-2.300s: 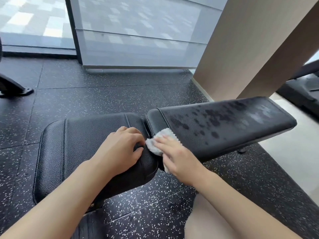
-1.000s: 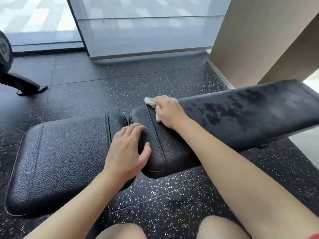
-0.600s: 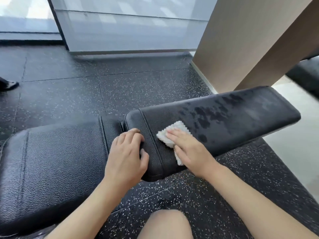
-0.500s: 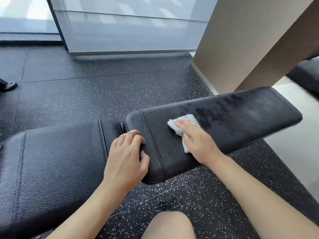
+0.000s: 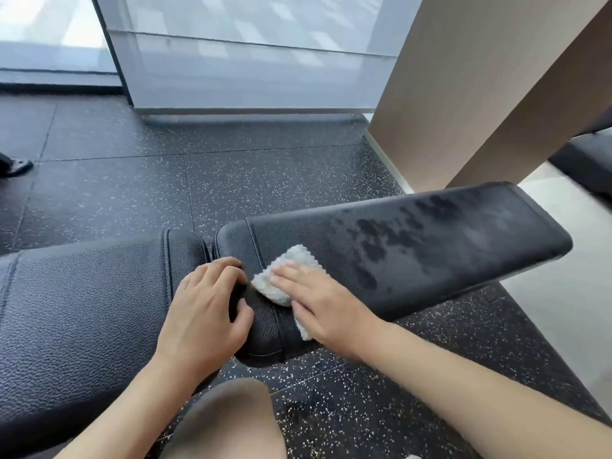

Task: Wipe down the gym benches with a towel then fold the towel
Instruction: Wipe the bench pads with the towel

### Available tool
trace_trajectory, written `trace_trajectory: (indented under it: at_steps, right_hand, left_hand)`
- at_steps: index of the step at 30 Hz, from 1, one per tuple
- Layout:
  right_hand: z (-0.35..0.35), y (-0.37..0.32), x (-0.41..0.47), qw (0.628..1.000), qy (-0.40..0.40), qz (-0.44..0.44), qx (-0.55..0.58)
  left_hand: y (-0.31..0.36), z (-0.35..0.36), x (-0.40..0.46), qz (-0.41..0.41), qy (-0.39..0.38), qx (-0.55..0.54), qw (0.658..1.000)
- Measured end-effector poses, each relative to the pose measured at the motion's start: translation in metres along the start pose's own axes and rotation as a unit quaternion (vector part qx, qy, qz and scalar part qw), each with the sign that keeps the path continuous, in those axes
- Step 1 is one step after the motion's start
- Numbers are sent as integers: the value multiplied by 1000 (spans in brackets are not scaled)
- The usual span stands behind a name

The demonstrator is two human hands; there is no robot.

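Note:
A black leather gym bench fills the middle of the view, with a seat pad [image 5: 82, 309] on the left and a long back pad [image 5: 414, 253] on the right. Dark wet blotches mark the back pad's top. A small white towel [image 5: 281, 276] lies on the near end of the back pad. My right hand [image 5: 318, 299] presses flat on the towel with straight fingers. My left hand [image 5: 205, 313] rests at the gap between the two pads, fingers curled over the back pad's end.
Speckled black rubber floor [image 5: 231, 180] surrounds the bench. A glass wall [image 5: 251, 67] stands behind, and a beige pillar [image 5: 480, 87] rises at the right. Another dark pad [image 5: 589, 160] shows at the far right. My knee [image 5: 228, 422] is at the bottom.
My right hand has slid the towel back toward me and to the left, from mid-pad to the near end of the back pad. My left hand has stayed at the gap.

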State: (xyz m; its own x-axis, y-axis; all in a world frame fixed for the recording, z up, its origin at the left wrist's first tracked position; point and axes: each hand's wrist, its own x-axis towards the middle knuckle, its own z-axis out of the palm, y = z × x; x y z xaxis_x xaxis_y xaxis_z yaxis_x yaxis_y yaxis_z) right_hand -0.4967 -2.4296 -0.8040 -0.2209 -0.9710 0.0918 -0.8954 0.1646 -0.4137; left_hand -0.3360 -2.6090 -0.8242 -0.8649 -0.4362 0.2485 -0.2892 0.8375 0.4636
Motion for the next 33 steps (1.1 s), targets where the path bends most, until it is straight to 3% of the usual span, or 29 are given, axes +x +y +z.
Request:
trace_trajectory:
  at_steps: [2,5,9,13,15,18,20,23,25,27,30,33]
  right_hand:
    - [-23,32,-10,1000,-12,28,-7]
    - [-46,73,19,990,47,134,-16]
    - [-35,76,82,974,87,206,-22]
    - [-7,15,76,991,101,66,-53]
    - [3,-8,46,999,43,2,-16]
    - [-11,26,20,998,-37,-52,-21]
    - [-36,65,26,999,-4,43,-29]
    - [-58,94,46,967,89,237,-18]
    - [-46,77,65,956,124,265,-27]
    - [-25,38,79,968,116,222,-32]
    - [15,-21,73,993,83,83,-27]
    - [11,-9,59,999,19,23,-11]
  left_hand:
    - [2,0,1,3,3,3,1000]
    - [3,-1,2,4,-1,12,1000]
    - [5,-4,0,1,-3,5,1000]
    - [4,-4,0,10,2,-1,1000]
    - [2,-4,0,13,4,-5,1000]
    - [2,-2,0,14,8,-10,1000]
    - [1,-2,2,15,11,-14,1000]
    - [2,-2,1,15,13,-9,1000]
    - [2,-2,1,18,15,-10,1000]
    - [0,-3,2,21,18,-19,999]
    - [-1,-3,1,13,39,-53,998]
    - [-1,-5,-2,-9,68,-91,994]
